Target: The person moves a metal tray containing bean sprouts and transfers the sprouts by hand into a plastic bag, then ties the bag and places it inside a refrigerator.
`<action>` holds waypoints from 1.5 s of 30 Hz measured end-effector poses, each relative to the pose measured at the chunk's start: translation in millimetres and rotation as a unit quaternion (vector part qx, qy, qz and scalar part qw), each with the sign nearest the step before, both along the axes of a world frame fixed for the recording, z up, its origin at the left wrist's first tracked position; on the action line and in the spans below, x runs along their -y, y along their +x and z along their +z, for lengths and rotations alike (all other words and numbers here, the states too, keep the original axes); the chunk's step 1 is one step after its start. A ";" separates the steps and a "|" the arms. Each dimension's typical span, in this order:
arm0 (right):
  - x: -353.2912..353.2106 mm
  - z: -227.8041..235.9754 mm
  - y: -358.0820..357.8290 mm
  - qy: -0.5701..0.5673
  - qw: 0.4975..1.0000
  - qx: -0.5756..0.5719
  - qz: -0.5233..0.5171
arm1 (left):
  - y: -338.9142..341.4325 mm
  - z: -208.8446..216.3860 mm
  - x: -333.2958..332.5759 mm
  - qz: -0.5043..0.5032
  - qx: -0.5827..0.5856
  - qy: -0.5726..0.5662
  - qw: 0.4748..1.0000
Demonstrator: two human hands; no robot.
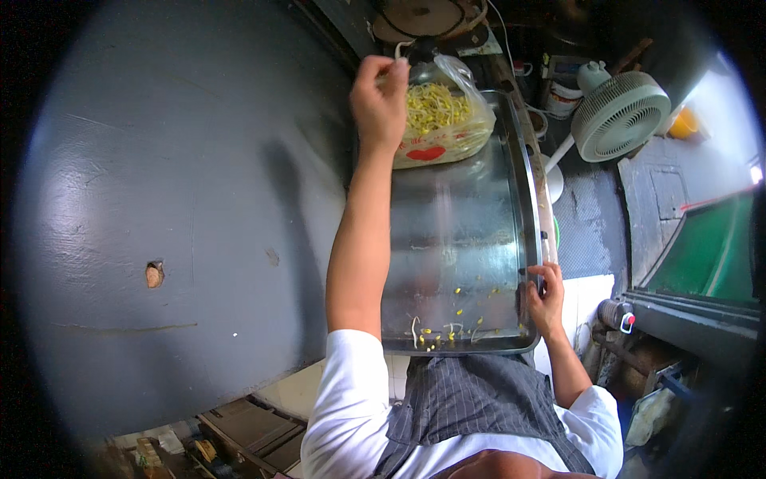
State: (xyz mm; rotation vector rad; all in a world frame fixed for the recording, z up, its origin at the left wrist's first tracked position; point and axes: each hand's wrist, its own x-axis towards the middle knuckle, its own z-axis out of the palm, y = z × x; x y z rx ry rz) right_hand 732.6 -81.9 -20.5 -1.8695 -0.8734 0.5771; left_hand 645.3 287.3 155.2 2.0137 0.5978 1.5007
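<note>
A wide metal tray [447,215] lies in front of me. At its far end sits a clear plastic bag [471,132] with a red heart print, its top open on a heap of yellow-headed bean sprouts [435,108]. My left hand [379,104] is raised at the bag's left side, fingers pinched together. A short pale piece shows at the fingertips; I cannot tell whether it is a sprout or part of the bag. My right hand [546,299] has its fingers curled at the tray's right rim. Several loose sprouts [451,329] lie near the tray's close edge.
A large grey panel [175,184] fills the left side, beside the tray. At the right stand a pale fan [622,116], a bottle with a red cap [614,314] and a green surface [706,247]. A round board [423,17] lies beyond the bag.
</note>
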 end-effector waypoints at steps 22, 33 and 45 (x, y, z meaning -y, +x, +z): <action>-325.9 151.1 61.9 0.151 0.981 -0.056 0.106 | -82.7 -29.6 -74.9 0.140 -0.125 -0.376 0.908; -263.7 264.7 40.1 0.275 0.924 -0.228 0.134 | -110.4 81.0 10.6 0.050 0.013 -0.259 0.964; -161.8 230.4 -51.9 0.132 0.930 -0.165 0.300 | -131.8 33.2 154.8 -0.040 0.052 -0.352 0.934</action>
